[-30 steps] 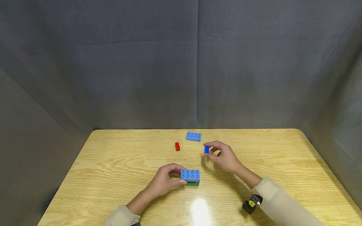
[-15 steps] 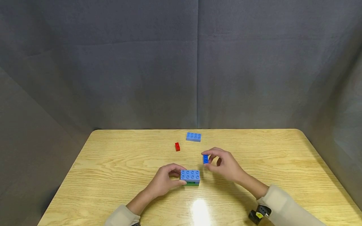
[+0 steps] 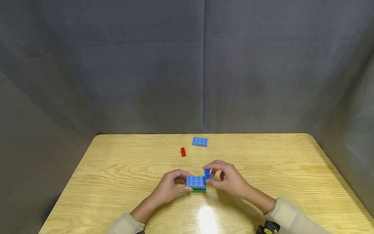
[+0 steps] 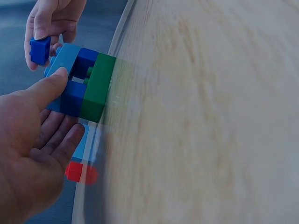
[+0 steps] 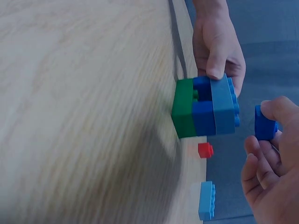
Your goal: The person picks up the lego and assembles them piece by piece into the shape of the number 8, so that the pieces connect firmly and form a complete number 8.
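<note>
Grip of the right hand (image 3: 228,180) pinches a small blue brick (image 3: 207,174), just above the right end of the blue-and-green stack (image 3: 196,182); the left hand (image 3: 171,187) holds its left end. Level, stud-aligned lowering looks best. Moving room lies rightward across the table (image 3: 277,162); a red brick (image 3: 183,152) and pale-blue brick (image 3: 200,142) sit toward its far edge.

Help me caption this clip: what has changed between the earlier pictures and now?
The right hand carried the small blue brick toward the person and leftward, to just above the stack's right end. Nothing was newly gripped or released. Unchanged: left hand holding the stack; red brick and light blue brick on the table.
</note>
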Demonstrator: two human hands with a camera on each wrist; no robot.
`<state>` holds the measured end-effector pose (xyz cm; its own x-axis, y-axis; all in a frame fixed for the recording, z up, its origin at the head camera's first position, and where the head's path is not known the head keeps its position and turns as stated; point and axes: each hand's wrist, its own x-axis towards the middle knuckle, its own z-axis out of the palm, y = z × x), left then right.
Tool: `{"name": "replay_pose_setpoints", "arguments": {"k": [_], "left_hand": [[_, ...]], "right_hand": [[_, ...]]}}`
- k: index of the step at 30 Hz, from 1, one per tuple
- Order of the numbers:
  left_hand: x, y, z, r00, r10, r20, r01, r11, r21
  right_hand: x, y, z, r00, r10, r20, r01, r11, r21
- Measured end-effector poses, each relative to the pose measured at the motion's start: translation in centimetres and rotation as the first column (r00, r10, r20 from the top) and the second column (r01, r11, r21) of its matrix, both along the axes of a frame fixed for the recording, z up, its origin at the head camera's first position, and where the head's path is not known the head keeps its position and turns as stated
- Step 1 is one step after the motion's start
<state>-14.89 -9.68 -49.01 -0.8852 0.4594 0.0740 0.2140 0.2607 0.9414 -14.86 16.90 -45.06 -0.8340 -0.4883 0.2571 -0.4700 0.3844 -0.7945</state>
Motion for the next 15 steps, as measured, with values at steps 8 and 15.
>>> {"name": "replay_pose_setpoints", "arguments": {"k": [8,15], "left_hand": [[0.0,0.0,0.0,1.000,-0.004,-0.004,0.004,1.000,-0.005],[0.0,-0.1,0.0,1.000,-0.005,-0.019,0.005,1.000,-0.006]], "right_hand": [[0.5,-0.8,-0.6,1.000,0.015,0.023,-0.015,1.000,-0.011],[0.7,-1.2,-1.0,0.999,0.028,0.029,-0.027,1.000,-0.012]]}}
